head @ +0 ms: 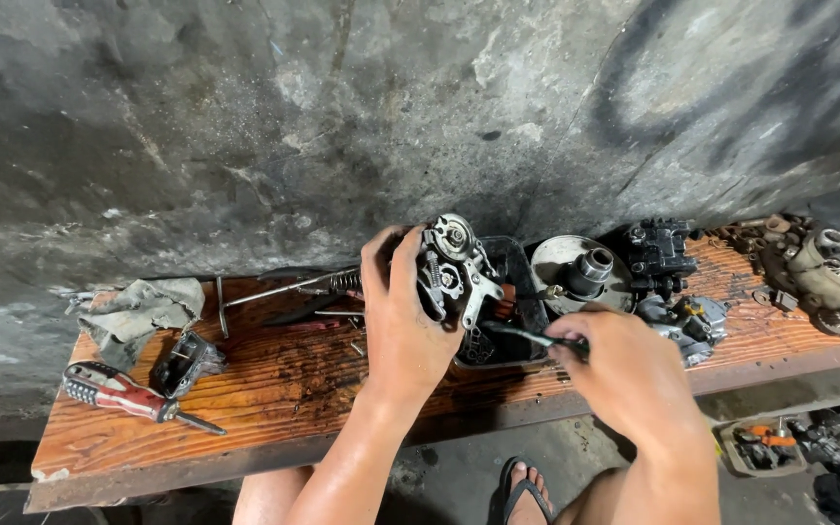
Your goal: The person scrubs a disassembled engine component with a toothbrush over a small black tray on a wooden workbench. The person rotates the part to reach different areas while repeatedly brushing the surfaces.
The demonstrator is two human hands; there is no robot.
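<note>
Grimy metal carburetor (454,277), levers and springs exposed, gripped by left hand (402,321); right hand (624,374) pinches thin tool (527,336).

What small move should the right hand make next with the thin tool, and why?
Probably ease the thin tool's tip a little further in under the metal part. The left hand holds that part upright over the black tray, and the right hand grips the tool with its tip at the part's lower edge, so it seems about to pry or turn something there.
</note>
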